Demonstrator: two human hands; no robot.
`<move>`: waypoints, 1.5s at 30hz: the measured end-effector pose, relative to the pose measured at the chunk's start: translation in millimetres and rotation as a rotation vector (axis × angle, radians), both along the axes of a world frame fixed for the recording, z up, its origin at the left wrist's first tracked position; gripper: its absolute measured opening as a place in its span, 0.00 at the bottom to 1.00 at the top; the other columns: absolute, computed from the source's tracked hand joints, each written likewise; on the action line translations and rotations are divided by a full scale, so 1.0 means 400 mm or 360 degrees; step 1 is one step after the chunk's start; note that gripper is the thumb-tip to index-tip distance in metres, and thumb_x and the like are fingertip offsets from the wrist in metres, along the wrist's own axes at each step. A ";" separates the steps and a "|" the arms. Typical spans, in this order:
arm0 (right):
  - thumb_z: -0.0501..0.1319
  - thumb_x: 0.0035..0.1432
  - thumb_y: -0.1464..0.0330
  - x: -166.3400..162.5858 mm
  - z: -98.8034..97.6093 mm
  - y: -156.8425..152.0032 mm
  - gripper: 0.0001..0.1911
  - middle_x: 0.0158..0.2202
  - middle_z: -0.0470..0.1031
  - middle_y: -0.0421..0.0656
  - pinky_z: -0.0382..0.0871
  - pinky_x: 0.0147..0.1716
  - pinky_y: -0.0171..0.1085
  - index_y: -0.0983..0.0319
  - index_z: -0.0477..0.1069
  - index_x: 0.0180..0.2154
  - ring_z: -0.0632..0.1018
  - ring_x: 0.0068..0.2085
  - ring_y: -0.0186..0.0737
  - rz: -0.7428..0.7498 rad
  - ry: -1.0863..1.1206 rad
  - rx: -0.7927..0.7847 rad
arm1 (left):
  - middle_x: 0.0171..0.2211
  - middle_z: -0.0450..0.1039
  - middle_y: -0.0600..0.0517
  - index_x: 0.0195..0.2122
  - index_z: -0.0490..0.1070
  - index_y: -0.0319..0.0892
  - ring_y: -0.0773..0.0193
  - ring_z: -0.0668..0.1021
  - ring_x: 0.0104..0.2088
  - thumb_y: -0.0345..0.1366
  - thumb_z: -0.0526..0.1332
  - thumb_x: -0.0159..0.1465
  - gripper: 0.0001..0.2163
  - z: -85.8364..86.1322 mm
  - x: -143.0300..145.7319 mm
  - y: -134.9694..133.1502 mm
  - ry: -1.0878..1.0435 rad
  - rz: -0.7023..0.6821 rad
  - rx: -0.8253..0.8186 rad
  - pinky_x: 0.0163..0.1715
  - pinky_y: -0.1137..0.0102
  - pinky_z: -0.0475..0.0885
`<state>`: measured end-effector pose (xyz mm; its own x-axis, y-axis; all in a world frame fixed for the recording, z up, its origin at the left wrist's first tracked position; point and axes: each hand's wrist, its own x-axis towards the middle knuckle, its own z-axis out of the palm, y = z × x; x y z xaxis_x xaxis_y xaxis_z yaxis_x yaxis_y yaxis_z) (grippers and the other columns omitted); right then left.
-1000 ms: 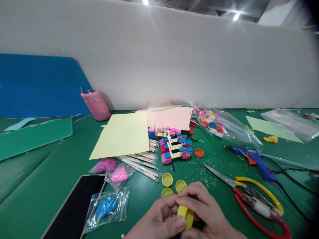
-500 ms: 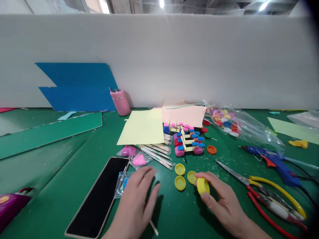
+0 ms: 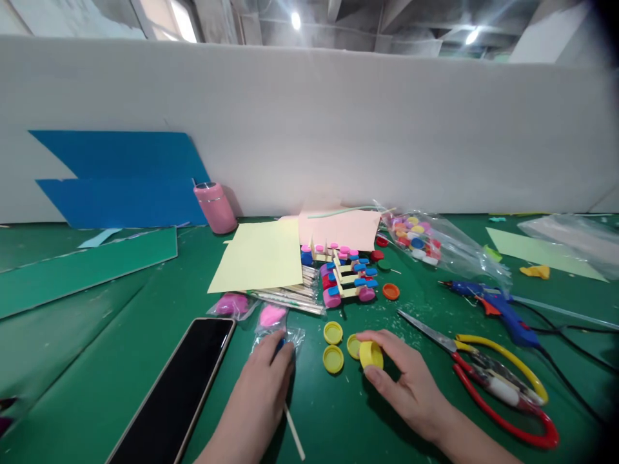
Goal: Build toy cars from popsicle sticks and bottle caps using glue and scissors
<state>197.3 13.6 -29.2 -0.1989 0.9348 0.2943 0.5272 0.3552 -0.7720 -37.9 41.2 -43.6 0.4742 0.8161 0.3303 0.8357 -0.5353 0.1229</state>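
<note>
One yellow cap (image 3: pixel 372 356) in curled right hand (image 3: pixel 411 388)

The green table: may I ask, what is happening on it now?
A person's right hand holds a yellow cap between thumb and fingers, while three more yellow caps lie on the green table nearby. The left hand is over a clear plastic bag; its grip cannot be told. A phone lies beside that hand.
</note>
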 end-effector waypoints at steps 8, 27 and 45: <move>0.54 0.56 0.61 0.004 -0.008 -0.005 0.16 0.42 0.73 0.44 0.67 0.40 0.36 0.59 0.65 0.45 0.72 0.44 0.43 0.0014 -0.0101 0.0042 | 0.48 0.65 0.35 0.51 0.61 0.33 0.45 0.69 0.48 0.39 0.51 0.59 0.21 0.073 -0.097 -0.002 0.0129 0.0635 0.0062 0.44 0.53 0.65; 0.54 0.56 0.62 0.004 -0.007 -0.002 0.16 0.40 0.73 0.45 0.68 0.38 0.36 0.59 0.65 0.45 0.74 0.41 0.42 0.0027 -0.0118 0.0039 | 0.59 0.40 0.27 0.56 0.47 0.28 0.37 0.50 0.59 0.40 0.49 0.60 0.27 0.068 -0.166 0.007 -0.0143 0.1025 -0.0341 0.47 0.50 0.62; 0.54 0.56 0.61 0.004 -0.007 -0.002 0.16 0.40 0.73 0.45 0.68 0.38 0.36 0.59 0.65 0.45 0.73 0.41 0.43 0.0020 -0.0134 0.0043 | 0.58 0.50 0.39 0.57 0.48 0.43 0.44 0.56 0.58 0.40 0.55 0.58 0.27 0.069 -0.141 -0.067 -0.0119 0.0737 0.0003 0.52 0.50 0.58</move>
<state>199.0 12.8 -31.9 -0.2357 0.9241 0.3009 0.5850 0.3821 -0.7153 -94.3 14.6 -15.8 0.0349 0.9355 0.3516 0.9756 -0.1082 0.1911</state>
